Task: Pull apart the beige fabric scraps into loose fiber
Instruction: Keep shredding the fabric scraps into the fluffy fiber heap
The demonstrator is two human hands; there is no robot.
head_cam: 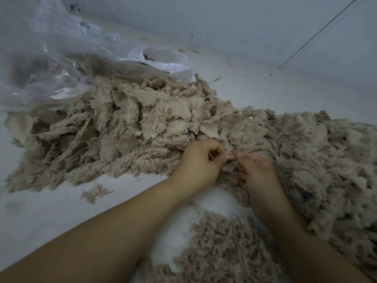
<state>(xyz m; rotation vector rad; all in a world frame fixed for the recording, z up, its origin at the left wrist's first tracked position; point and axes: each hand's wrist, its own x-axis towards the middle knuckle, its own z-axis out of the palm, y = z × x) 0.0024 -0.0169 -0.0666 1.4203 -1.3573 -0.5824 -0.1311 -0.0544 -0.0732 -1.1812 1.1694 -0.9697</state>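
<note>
Here, in the head view, both hands meet at the near edge of a wide heap of beige fabric scraps (130, 119) that spreads over a pale bench (40, 217). The left hand (199, 162) has its fingers curled in, its grip closed on a small scrap (229, 158) held between the two hands. The right hand (258, 174) comes in from the right with its thumb and fingers pinching the same scrap, so its grip is closed on it too; the two thumbs lie just beside each other. The scrap itself is mostly hidden by the fingers, and only a frayed bit shows.

To the left of the hands the heap is made of flat woven patches with fuzzy edges. To the right lies a mass of loose fiber (318, 164), fluffier and without flat patches, touching the right wrist and forearm. Another patch of loose fiber (222, 248) lies near the lower edge between the two forearms. A single small scrap (94, 193) lies apart on the bench, left of the left forearm.

Behind the heap, at the upper left, a clear plastic bag (61, 64) lies crumpled, its edge touching the scraps. A pale wall (244, 27) rises behind the bench
</note>
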